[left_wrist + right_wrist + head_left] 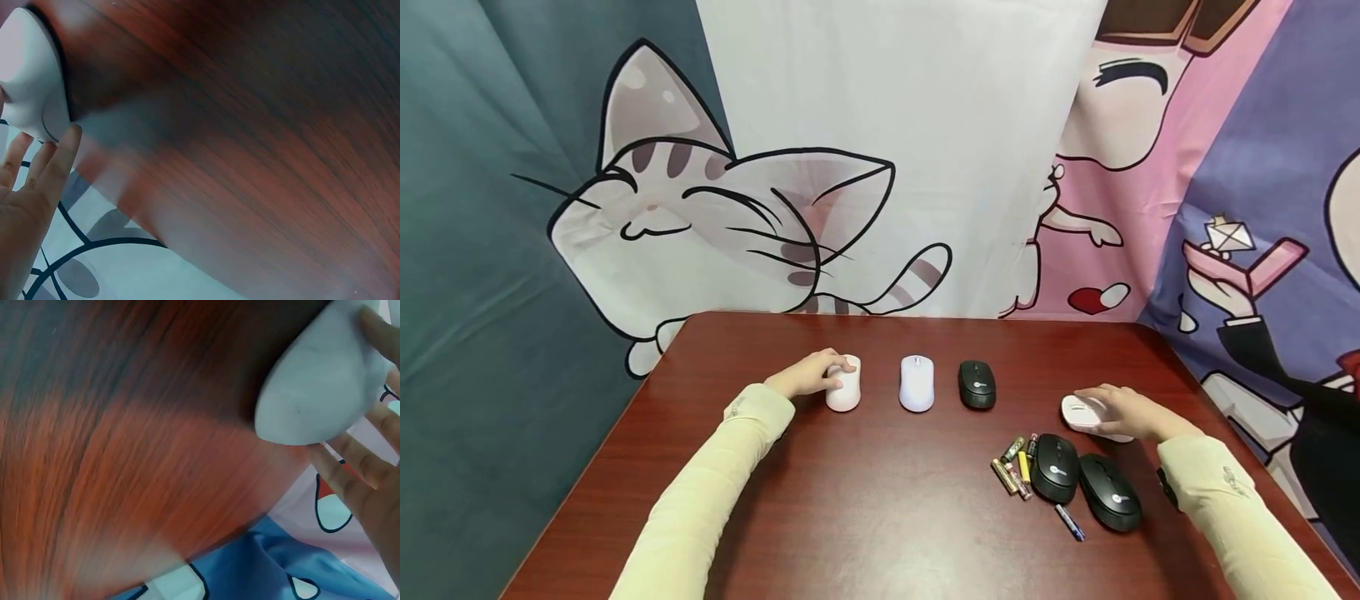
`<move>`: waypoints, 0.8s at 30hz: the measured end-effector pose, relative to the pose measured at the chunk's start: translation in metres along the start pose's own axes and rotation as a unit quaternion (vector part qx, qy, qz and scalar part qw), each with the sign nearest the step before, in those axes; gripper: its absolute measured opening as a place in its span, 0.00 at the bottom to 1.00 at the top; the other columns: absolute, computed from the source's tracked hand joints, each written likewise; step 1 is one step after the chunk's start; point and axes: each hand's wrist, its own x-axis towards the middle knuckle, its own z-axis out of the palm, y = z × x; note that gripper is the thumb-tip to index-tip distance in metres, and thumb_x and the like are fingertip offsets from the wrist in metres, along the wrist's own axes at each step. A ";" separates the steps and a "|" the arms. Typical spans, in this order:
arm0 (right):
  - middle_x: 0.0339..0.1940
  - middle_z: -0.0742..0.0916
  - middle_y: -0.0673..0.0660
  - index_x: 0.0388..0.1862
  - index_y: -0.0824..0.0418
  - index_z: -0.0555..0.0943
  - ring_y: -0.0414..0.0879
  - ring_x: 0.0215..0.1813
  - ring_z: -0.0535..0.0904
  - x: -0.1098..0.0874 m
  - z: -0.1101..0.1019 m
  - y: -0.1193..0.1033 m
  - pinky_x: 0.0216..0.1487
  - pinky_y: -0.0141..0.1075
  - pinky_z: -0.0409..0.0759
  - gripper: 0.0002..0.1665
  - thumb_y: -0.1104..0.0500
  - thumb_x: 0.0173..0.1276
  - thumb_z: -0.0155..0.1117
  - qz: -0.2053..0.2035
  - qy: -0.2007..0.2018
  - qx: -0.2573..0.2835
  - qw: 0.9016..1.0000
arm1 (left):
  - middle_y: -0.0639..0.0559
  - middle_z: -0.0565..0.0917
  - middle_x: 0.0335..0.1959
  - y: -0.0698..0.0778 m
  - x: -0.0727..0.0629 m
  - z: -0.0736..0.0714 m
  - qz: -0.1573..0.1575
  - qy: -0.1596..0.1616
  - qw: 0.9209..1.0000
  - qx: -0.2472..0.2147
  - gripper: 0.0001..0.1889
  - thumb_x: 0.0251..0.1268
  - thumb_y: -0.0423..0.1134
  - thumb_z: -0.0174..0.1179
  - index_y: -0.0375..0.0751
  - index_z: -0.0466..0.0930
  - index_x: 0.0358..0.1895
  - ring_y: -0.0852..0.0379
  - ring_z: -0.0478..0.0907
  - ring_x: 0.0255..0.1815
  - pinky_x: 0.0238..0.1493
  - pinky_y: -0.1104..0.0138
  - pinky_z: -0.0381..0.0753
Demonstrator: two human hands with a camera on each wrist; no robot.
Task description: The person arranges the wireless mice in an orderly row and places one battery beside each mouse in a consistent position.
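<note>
Head view, table (pixel 850 517): reddish-brown wood is filling the lower frame.
Backdrop (pixel 925 108): cartoon-printed cloth is hanging across the upper frame.
Left hand (pixel 808 373): it is curling half closed, gripping a white mouse (pixel 844 393) left of centre.
Right hand (pixel 1127 410): it is half closing too, gripping a second white mouse (pixel 1080 412) at right.
Mid-frame: a pale mouse (pixel 917 384) and a small black mouse (pixel 977 385) are resting between them.
Lower right: batteries (pixel 1002 477) are lying beside two black mice (pixel 1055 469).

You face a glossy reddish-brown wood-grain table (pixel 850 517); beyond its far edge hangs a cartoon-printed fabric backdrop (pixel 902 108).
</note>
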 end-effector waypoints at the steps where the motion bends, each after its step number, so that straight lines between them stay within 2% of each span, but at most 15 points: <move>1: 0.45 0.82 0.68 0.53 0.70 0.76 0.58 0.42 0.78 0.001 0.000 0.000 0.43 0.53 0.76 0.32 0.59 0.49 0.73 0.011 0.000 0.001 1.000 | 0.36 0.75 0.50 -0.001 0.000 0.001 0.000 -0.003 1.000 0.000 0.15 0.61 0.32 0.60 0.36 0.79 0.52 0.40 0.72 0.53 0.56 0.51 0.71; 3: 0.44 0.81 0.68 0.53 0.69 0.75 0.58 0.41 0.78 0.003 0.000 -0.001 0.41 0.52 0.77 0.32 0.59 0.50 0.73 0.016 0.007 0.000 1.000 | 0.36 0.75 0.50 -0.002 -0.001 0.002 -0.003 -0.006 1.000 -0.001 0.15 0.61 0.32 0.60 0.36 0.79 0.52 0.39 0.71 0.53 0.56 0.50 0.70; 7: 0.46 0.78 0.71 0.54 0.70 0.74 0.59 0.43 0.77 0.008 -0.002 -0.004 0.39 0.49 0.77 0.33 0.68 0.46 0.71 -0.006 0.013 0.023 1.000 | 0.36 0.75 0.50 -0.005 -0.001 0.002 0.002 -0.001 1.000 0.001 0.15 0.61 0.33 0.61 0.37 0.79 0.51 0.39 0.71 0.52 0.56 0.49 0.70; 10: 0.48 0.77 0.72 0.53 0.70 0.75 0.60 0.45 0.76 0.012 -0.004 -0.007 0.41 0.49 0.78 0.33 0.71 0.43 0.71 -0.020 -0.004 0.036 0.999 | 0.36 0.75 0.51 -0.007 -0.001 0.001 0.004 0.002 1.000 -0.002 0.14 0.61 0.34 0.61 0.38 0.79 0.51 0.39 0.70 0.52 0.56 0.49 0.69; 13: 0.45 0.79 0.71 0.53 0.70 0.76 0.58 0.42 0.77 0.015 -0.006 -0.009 0.41 0.50 0.78 0.31 0.69 0.46 0.72 -0.010 -0.023 0.028 0.999 | 0.36 0.74 0.52 -0.010 -0.002 0.001 0.004 0.002 1.000 -0.011 0.15 0.61 0.34 0.61 0.39 0.79 0.51 0.39 0.69 0.54 0.57 0.48 0.68; 18: 0.38 0.77 0.69 0.55 0.68 0.74 0.52 0.32 0.74 0.019 -0.006 -0.010 0.33 0.47 0.76 0.31 0.65 0.49 0.68 0.052 -0.018 0.015 0.998 | 0.37 0.74 0.53 -0.012 -0.003 0.002 0.006 0.004 1.000 -0.020 0.16 0.61 0.35 0.61 0.40 0.78 0.53 0.38 0.68 0.56 0.59 0.47 0.66; 21: 0.36 0.74 0.71 0.58 0.67 0.71 0.53 0.28 0.73 0.024 -0.005 -0.011 0.30 0.47 0.74 0.33 0.63 0.51 0.66 0.101 0.000 0.018 0.995 | 0.36 0.73 0.53 -0.011 -0.003 0.002 0.001 0.003 1.000 -0.022 0.16 0.61 0.35 0.61 0.40 0.78 0.52 0.38 0.68 0.56 0.59 0.47 0.67; 24: 0.37 0.73 0.74 0.60 0.67 0.68 0.57 0.28 0.75 0.033 -0.007 -0.015 0.31 0.51 0.76 0.35 0.61 0.53 0.65 0.133 0.020 0.025 0.991 | 0.36 0.73 0.53 -0.011 -0.003 0.003 -0.003 0.002 1.000 -0.021 0.15 0.61 0.34 0.61 0.41 0.78 0.52 0.38 0.68 0.56 0.58 0.48 0.68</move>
